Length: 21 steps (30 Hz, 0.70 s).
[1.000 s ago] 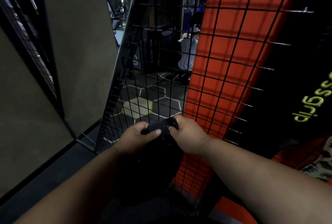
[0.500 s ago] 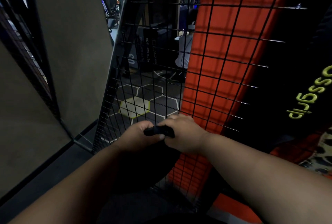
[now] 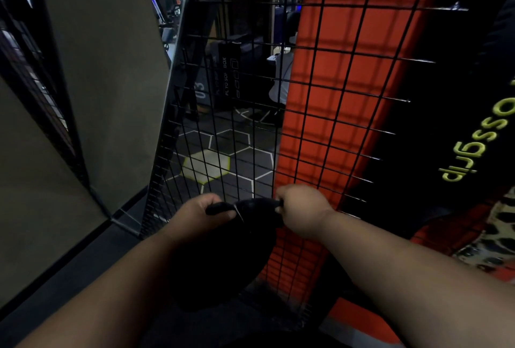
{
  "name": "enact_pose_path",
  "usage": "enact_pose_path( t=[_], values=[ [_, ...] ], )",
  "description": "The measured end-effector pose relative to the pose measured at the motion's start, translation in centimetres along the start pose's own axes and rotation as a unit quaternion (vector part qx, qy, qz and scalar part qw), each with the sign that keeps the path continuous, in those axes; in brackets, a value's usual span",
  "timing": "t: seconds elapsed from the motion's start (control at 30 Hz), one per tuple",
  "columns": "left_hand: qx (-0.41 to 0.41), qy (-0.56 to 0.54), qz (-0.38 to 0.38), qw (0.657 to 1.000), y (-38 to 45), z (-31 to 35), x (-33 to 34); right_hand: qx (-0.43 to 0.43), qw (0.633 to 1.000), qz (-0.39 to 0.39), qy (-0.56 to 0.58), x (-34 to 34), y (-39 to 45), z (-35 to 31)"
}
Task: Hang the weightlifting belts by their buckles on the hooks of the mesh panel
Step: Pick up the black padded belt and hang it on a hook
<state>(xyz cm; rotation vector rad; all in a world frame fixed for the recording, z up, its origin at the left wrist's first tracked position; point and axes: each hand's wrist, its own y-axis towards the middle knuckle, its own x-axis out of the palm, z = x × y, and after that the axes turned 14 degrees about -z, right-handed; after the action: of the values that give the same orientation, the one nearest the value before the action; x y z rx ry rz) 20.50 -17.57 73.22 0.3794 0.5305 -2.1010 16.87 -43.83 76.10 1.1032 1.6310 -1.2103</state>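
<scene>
Over the last second the two hands have been drawn apart along the top edge of the black fabric weightlifting belt [image 3: 223, 253], which is now stretched between them low against the black wire mesh panel [image 3: 278, 124]; before, they were bunched together over it. To the left of the belt's top edge, the left hand [image 3: 195, 215] is curled around one end, with the thumb laid over it. In the middle, a thin pale line crosses the edge; whether it is a buckle wire or a seam cannot be told. To the right, the right hand [image 3: 302, 209] is clenched on the other end, close against the mesh. The spreading is judged to be an opening-out of the strap end so that the buckle can be found and presented to a hook; nothing has been hung yet. The buckle itself is not made out in the dark fabric, the belt's lower part is lost in shadow between the forearms, and no hook near the belt can be identified.
</scene>
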Motion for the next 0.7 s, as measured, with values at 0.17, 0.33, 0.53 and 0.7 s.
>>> enact_pose_path(
  t=[0.17, 0.33, 0.53, 0.7],
  values=[
    [-0.007, -0.038, 0.001, 0.999, -0.8, -0.1, -1.3, 0.013, 0.999, -0.006, 0.032, -0.3, -0.3, 1.5],
    [0.015, -0.025, -0.027, 0.999, -0.7, 1.2, -0.7, -0.029, 0.998, -0.042, 0.041, 0.5, 0.3, -1.0],
    [0.046, -0.113, -0.053, 0.991, -1.1, 3.0, -0.4, -0.119, 0.97, -0.148, 0.152, 1.7, 0.8, -1.8],
    [0.061, -0.114, -0.057, 0.99, -1.3, 4.8, 0.2, -0.148, 0.945, -0.148, 0.253, 3.5, 1.0, -2.7]
  ],
)
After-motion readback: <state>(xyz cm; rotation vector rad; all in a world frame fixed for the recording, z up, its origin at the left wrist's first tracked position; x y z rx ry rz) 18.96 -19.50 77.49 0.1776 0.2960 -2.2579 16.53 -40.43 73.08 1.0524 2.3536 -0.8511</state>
